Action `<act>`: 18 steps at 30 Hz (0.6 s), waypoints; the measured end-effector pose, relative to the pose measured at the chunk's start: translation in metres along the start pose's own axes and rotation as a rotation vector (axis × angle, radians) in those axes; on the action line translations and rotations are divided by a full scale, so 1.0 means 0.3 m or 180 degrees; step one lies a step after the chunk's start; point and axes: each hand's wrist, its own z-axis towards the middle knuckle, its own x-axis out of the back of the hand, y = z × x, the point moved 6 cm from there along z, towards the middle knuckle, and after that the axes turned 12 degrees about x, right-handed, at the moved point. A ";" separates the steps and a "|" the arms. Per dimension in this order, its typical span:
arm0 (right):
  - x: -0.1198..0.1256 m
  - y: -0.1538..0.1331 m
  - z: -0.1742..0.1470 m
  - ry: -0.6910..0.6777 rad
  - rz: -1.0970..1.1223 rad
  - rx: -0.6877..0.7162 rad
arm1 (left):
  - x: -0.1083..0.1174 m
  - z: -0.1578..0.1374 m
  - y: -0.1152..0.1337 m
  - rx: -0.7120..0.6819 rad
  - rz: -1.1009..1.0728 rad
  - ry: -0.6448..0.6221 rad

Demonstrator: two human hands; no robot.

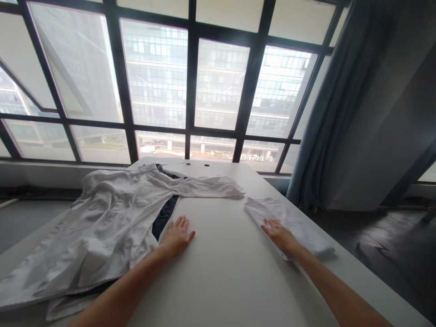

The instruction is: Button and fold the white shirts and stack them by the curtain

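Observation:
A white long-sleeved garment [112, 213], wrinkled and spread out, covers the left part of the white table [221, 254]. One sleeve stretches to the right across the table. Dark navy cloth [165, 217] shows along its right edge and beneath it. My left hand [177, 235] lies flat with fingers spread, on the tabletop beside that navy edge. On the right side lies a folded white cloth [303, 227], thin and flat. My right hand [279, 235] rests on its left part, palm down, fingers stretched out and not gripping.
A large window with black frames [190, 91] stands beyond the table. Two small dark holes are set near the table's far edge. A blue-grey curtain [334, 122] hangs at the right. Dark floor [391, 259] lies past the table's right edge.

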 end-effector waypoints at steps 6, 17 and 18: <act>-0.003 0.095 -0.007 -0.0214 -0.0332 0.0238 | -0.014 0.007 -0.005 -0.0027 0.0020 0.0105; 0.043 0.358 0.039 -0.0135 -0.0655 -0.0665 | -0.011 0.000 0.004 0.0013 -0.0005 0.0026; 0.035 0.312 0.051 -0.0103 -0.0651 -0.0618 | -0.004 -0.001 0.007 0.0003 -0.0019 0.0028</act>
